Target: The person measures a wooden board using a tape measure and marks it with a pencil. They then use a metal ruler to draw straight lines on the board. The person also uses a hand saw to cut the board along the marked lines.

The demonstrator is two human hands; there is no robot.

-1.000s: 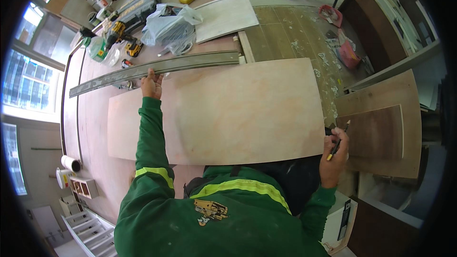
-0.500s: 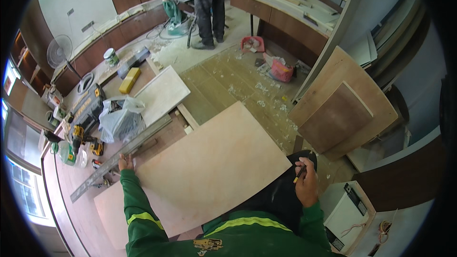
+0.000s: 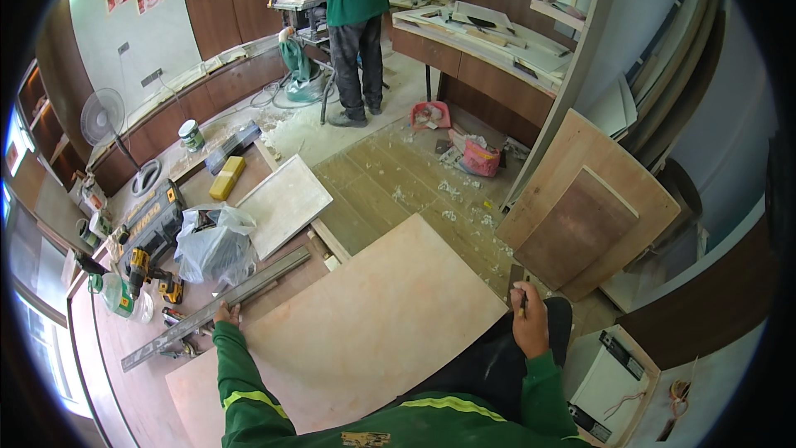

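A large pale plywood sheet (image 3: 365,307) lies in front of me, its lower right side over my dark trouser leg. Along its upper left side runs a long grey metal straightedge (image 3: 269,276). My left hand (image 3: 226,315) is at the middle of the straightedge, fingers closed on its near edge, close to the plywood. My right hand (image 3: 529,322) is raised past the sheet's right corner, closed around a slim dark pen-like tool (image 3: 523,302). Most of that tool is hidden by the fingers.
Left of the straightedge are a cordless drill (image 3: 139,270), a plastic bag (image 3: 214,241) and a black tool case (image 3: 153,220). Plywood panels (image 3: 589,207) lean at right. A person in green (image 3: 356,25) stands at a bench saw. A red dustpan (image 3: 430,115) sits on the floor.
The view has tilted up, so most things sit lower in the picture. In my right hand the pen-like tool has turned, and its yellow end no longer shows. My left hand stays at the straightedge.
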